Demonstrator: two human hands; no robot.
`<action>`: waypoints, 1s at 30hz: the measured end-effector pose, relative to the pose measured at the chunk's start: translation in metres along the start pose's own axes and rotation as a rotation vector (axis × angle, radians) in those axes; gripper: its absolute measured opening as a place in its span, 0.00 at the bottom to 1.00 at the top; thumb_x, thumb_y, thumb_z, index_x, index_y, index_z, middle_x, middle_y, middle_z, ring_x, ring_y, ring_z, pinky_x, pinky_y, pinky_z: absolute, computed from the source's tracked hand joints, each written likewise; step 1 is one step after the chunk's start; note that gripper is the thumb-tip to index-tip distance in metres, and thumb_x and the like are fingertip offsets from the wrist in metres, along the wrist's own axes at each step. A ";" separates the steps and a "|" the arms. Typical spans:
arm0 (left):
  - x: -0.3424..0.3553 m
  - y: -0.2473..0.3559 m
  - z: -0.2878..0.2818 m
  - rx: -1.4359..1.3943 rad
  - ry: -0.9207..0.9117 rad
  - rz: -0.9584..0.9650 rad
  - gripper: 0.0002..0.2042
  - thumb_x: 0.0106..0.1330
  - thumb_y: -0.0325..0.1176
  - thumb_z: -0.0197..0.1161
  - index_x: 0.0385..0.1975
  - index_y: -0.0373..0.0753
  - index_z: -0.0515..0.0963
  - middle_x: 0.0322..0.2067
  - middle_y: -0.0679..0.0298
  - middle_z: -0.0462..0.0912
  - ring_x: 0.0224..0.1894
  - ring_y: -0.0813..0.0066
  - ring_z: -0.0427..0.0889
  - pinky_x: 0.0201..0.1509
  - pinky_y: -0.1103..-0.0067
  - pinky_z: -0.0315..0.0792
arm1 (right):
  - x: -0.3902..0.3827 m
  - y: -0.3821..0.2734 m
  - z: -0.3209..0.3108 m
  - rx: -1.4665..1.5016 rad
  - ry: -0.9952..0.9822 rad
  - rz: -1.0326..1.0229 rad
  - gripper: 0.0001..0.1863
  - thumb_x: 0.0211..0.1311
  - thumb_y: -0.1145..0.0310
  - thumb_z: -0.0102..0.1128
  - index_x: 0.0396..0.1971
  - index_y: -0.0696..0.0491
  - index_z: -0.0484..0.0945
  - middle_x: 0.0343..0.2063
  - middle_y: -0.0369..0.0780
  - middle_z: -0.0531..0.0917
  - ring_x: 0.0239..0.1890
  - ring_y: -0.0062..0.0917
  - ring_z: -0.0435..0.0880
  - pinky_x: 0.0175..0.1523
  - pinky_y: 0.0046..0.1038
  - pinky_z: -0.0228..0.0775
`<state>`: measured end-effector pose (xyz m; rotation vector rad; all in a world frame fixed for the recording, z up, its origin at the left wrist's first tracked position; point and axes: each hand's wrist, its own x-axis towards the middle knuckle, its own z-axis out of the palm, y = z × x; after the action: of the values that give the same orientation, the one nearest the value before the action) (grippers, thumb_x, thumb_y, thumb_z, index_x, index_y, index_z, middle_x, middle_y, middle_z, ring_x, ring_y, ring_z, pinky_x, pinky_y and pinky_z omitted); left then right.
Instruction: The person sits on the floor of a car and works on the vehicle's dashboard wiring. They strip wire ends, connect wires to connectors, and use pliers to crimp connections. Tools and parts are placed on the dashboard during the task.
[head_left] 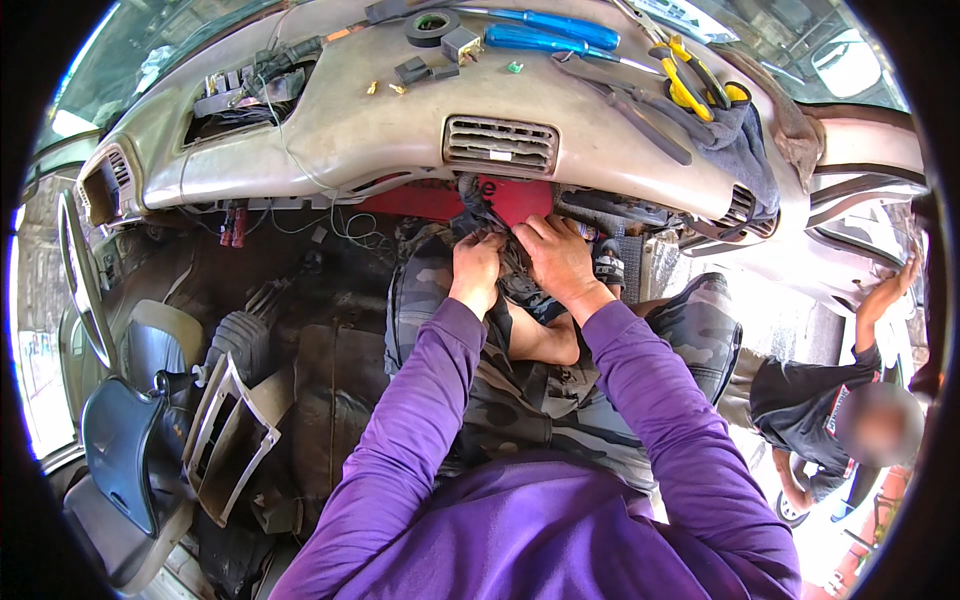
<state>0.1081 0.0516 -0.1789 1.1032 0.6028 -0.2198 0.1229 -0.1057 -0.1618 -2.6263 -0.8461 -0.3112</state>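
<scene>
My left hand (477, 268) is closed at the lower end of a black wire bundle (478, 205), which hangs below the middle of the dashboard. Close beside it on the right, my right hand (557, 258) has its fingers curled in toward the same bundle. The fingertips of both hands are partly hidden, so the exact grip is hard to see. Behind them lies a red panel (525, 200) with black lettering. Both hands are above my lap, over camouflage trousers (510, 420) and a bare foot (545, 338).
On the beige dashboard (380, 130) lie black tape (432, 27), blue screwdrivers (550, 38), yellow-handled pliers (688, 85) and a grey cloth (740, 150). A steering wheel (85, 280) and a loose trim frame (232, 435) are at left. Another person (815, 405) stands outside at right.
</scene>
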 end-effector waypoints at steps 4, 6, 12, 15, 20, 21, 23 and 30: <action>0.003 -0.005 -0.003 -0.014 -0.035 0.008 0.04 0.70 0.27 0.58 0.38 0.38 0.80 0.28 0.72 0.78 0.23 0.85 0.71 0.22 0.84 0.61 | 0.002 -0.006 0.028 0.259 0.079 0.231 0.07 0.62 0.69 0.62 0.38 0.52 0.79 0.28 0.42 0.80 0.33 0.44 0.81 0.41 0.43 0.75; 0.004 -0.006 -0.002 0.014 -0.033 0.010 0.05 0.70 0.28 0.58 0.39 0.37 0.80 0.29 0.71 0.79 0.23 0.85 0.72 0.23 0.84 0.62 | -0.003 -0.003 0.049 0.366 0.158 0.351 0.08 0.72 0.66 0.56 0.36 0.54 0.78 0.22 0.43 0.80 0.23 0.45 0.79 0.35 0.46 0.73; 0.010 -0.012 -0.007 0.050 -0.054 0.018 0.07 0.70 0.30 0.60 0.42 0.37 0.81 0.31 0.70 0.80 0.26 0.83 0.74 0.25 0.82 0.64 | 0.003 0.008 0.042 1.212 -0.130 0.961 0.07 0.74 0.65 0.55 0.42 0.52 0.78 0.25 0.37 0.79 0.26 0.32 0.82 0.32 0.38 0.74; 0.004 -0.008 -0.005 0.058 0.008 0.036 0.08 0.70 0.31 0.61 0.43 0.38 0.82 0.30 0.72 0.79 0.26 0.83 0.73 0.25 0.82 0.64 | 0.003 -0.003 0.018 0.427 0.075 0.424 0.09 0.68 0.70 0.56 0.45 0.51 0.78 0.31 0.38 0.80 0.32 0.33 0.83 0.36 0.36 0.76; -0.002 -0.001 0.003 0.005 -0.006 0.010 0.06 0.70 0.30 0.60 0.41 0.39 0.81 0.28 0.74 0.76 0.24 0.84 0.70 0.24 0.82 0.62 | -0.003 -0.004 0.003 -0.064 0.004 0.069 0.18 0.56 0.73 0.59 0.49 0.53 0.78 0.42 0.41 0.82 0.41 0.40 0.84 0.48 0.36 0.77; -0.003 0.001 0.005 -0.009 -0.008 0.001 0.05 0.71 0.30 0.60 0.41 0.39 0.81 0.28 0.74 0.76 0.24 0.85 0.69 0.24 0.82 0.61 | -0.004 -0.001 0.004 -0.056 -0.011 0.070 0.18 0.55 0.73 0.58 0.48 0.53 0.78 0.42 0.41 0.82 0.42 0.40 0.84 0.48 0.36 0.77; 0.001 -0.003 0.001 -0.022 -0.013 -0.005 0.05 0.71 0.29 0.59 0.40 0.40 0.81 0.27 0.74 0.75 0.23 0.85 0.68 0.23 0.83 0.61 | -0.004 0.002 0.005 -0.031 -0.041 0.064 0.17 0.55 0.73 0.58 0.46 0.53 0.79 0.42 0.41 0.82 0.42 0.40 0.84 0.48 0.37 0.77; 0.005 -0.004 -0.005 0.028 -0.041 -0.021 0.06 0.72 0.29 0.58 0.42 0.37 0.80 0.33 0.69 0.82 0.26 0.83 0.76 0.24 0.84 0.66 | -0.004 -0.001 0.028 0.113 -0.046 0.126 0.08 0.60 0.69 0.58 0.38 0.54 0.79 0.30 0.42 0.82 0.34 0.38 0.85 0.41 0.39 0.78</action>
<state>0.1084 0.0550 -0.1868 1.1178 0.5766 -0.2688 0.1217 -0.0960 -0.1879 -2.5757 -0.6876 -0.1656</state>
